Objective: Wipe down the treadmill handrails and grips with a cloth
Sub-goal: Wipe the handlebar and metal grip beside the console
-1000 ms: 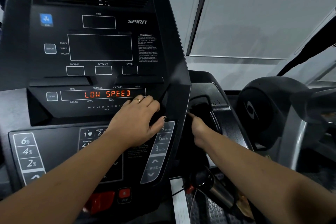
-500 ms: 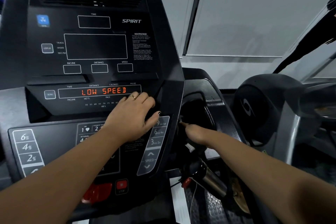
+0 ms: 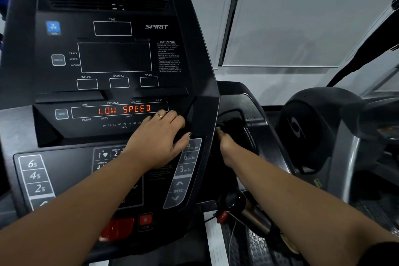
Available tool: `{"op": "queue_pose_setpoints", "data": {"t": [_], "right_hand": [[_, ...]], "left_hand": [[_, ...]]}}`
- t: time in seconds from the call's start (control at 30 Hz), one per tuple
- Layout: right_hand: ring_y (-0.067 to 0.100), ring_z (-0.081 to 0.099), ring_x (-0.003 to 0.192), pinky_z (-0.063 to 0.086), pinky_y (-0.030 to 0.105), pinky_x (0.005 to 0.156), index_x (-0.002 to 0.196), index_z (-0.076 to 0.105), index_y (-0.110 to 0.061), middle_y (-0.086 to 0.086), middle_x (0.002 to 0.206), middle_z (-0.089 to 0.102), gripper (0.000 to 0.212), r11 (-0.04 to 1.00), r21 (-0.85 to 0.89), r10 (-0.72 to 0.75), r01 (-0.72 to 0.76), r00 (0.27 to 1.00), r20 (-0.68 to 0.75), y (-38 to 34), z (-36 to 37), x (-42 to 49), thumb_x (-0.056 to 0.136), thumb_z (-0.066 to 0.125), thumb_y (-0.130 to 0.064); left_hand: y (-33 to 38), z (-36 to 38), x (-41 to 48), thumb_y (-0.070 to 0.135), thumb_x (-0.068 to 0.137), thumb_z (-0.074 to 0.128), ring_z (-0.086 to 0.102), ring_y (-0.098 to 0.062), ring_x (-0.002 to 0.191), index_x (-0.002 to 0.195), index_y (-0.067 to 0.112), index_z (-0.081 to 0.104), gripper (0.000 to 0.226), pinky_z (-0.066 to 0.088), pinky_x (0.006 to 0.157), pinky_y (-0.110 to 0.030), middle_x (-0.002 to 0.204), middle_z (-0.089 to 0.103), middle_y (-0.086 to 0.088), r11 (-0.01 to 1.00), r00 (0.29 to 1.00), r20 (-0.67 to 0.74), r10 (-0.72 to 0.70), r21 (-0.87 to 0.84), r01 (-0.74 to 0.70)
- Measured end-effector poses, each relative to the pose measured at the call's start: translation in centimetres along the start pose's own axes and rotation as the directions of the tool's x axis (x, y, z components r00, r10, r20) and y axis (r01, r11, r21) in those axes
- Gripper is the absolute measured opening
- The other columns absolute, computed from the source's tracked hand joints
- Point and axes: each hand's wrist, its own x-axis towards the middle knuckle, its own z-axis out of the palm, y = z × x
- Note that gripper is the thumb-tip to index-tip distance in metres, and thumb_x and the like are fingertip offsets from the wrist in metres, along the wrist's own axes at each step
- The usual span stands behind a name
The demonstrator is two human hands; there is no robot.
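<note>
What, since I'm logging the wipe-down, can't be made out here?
Head view:
- Right hand: fingers hidden in the dark recess behind the console edge; grip unclear.
- Cloth: none visible; may lie under the left hand, dark against dark.
- Warning text: too small, blurred.
- Metal grip: lower end hidden by the right forearm.

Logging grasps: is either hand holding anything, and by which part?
Cannot tell: the left hand rests on the console, hiding anything beneath; right hand reaches into the dark side pocket, fingers hidden.
</note>
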Motion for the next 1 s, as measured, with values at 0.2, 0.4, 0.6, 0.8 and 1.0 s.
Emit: {"op": "queue_pose_setpoints", "data": {"t": [0.2, 0.4, 0.6, 0.8, 1.0], "right_hand": [[0.036, 0.048, 0.126, 0.039, 0.04, 0.106, 0.147, 0.033, -0.006, 0.02, 0.143, 0.045, 0.045, 0.643, -0.745, -0.143, 0.178, 0.983, 0.111, 1.0, -1.8, -3.0, 0.104, 0.031, -0.022], [0.026, 0.063, 0.084, 0.044, 0.033, 0.069, 0.096, 0.056, -0.013, 0.005, 0.089, 0.067, 0.061, -0.076, -0.914, -0.56, 0.398, 0.741, 0.37, 4.6, -6.2, -5.9, 0.093, 0.012, -0.055], [0.019, 0.059, 0.093, 0.04, 0.039, 0.099, 0.093, 0.06, -0.017, -0.001, 0.092, 0.064, 0.051, -0.308, -0.813, -0.637, 0.494, 0.528, 0.562, 6.0, -11.6, -4.3, 0.101, 0.021, -0.048], [0.009, -0.005, 0.149, 0.004, 0.039, 0.122, 0.153, 0.019, -0.025, -0.007, 0.163, 0.001, 0.064, -0.077, -0.92, -0.682, 0.385, 0.653, 0.33, 6.0, -13.2, -3.5, 0.097, 0.013, -0.054], [0.023, -0.008, 0.15, 0.002, 0.044, 0.121, 0.155, -0.004, -0.014, 0.007, 0.162, -0.011, 0.078, 0.094, -0.983, -0.656, 0.155, 0.752, 0.056, 3.2, -11.8, -1.2, 0.095, 0.029, -0.051]], "left_hand": [[0.2, -0.1, -0.2, 0.057, 0.094, 0.024, 0.047, -0.015, 0.103, 0.11, 0.026, 0.051, 0.044, 0.045, 0.088, -0.035, 0.108, 0.051, 0.01, 1.0, 1.0, -0.007, -0.003, -0.016, 0.003], [0.0, 0.0, -0.5, 0.057, 0.095, 0.022, 0.047, -0.015, 0.106, 0.113, 0.026, 0.051, 0.046, 0.044, 0.09, -0.035, 0.112, 0.052, 0.01, 1.0, 1.0, 0.001, -0.002, -0.001, 0.002], [0.0, -0.3, -0.6, 0.058, 0.094, 0.02, 0.046, -0.014, 0.107, 0.114, 0.027, 0.052, 0.049, 0.043, 0.091, -0.035, 0.113, 0.051, 0.01, 1.0, 1.0, 0.012, 0.002, -0.015, -0.002], [0.0, -0.2, -0.6, 0.058, 0.094, 0.02, 0.047, -0.013, 0.106, 0.114, 0.027, 0.053, 0.049, 0.044, 0.089, -0.034, 0.111, 0.051, 0.012, 1.0, 1.0, 0.008, 0.001, -0.017, -0.001], [0.1, -0.1, -0.4, 0.057, 0.095, 0.023, 0.049, -0.014, 0.104, 0.113, 0.026, 0.054, 0.047, 0.045, 0.088, -0.035, 0.11, 0.052, 0.011, 1.0, 1.0, 0.008, -0.001, -0.006, 0.001]]}}
